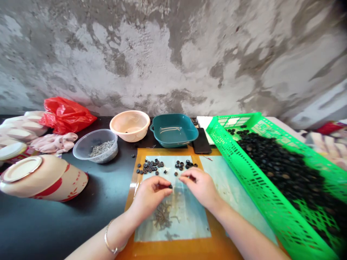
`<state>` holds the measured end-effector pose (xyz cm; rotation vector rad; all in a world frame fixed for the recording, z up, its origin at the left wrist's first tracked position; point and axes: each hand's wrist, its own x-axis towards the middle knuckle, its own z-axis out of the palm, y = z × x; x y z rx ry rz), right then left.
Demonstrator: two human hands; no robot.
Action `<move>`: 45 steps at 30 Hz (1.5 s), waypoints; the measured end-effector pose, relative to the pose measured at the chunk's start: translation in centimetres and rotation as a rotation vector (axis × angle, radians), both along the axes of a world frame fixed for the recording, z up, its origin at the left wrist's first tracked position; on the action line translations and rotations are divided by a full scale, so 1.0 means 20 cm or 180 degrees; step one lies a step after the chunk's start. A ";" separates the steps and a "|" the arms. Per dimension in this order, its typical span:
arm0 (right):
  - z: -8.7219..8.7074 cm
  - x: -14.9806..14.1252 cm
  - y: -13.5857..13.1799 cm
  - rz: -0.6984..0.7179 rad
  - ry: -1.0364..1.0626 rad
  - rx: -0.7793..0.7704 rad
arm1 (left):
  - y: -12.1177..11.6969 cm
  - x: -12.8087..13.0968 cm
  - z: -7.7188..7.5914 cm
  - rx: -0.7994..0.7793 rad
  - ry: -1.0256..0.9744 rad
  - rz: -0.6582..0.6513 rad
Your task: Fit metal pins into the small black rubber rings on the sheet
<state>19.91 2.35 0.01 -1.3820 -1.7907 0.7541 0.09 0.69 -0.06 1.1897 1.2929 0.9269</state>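
Dark tabletop (pixel 103 195), orange board (pixel 176 251) under a plastic sheet (pixel 189 224), set close to the body. Left hand (pixel 150 196) pinches a small black ring (pixel 170 186); right hand (pixel 199 186) has fingers pressed together, anything held unclear. Loose rings (pixel 150 168) lie just ahead, within easy reach. Green crate (pixel 244 159) crowds the right side, full of heaped rings (pixel 282 162); more open table left.
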 end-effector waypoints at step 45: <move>-0.01 -0.08 -0.07 0.1368 -0.1033 -0.0110 | 0.05 -0.07 0.01 0.0052 0.0240 0.0093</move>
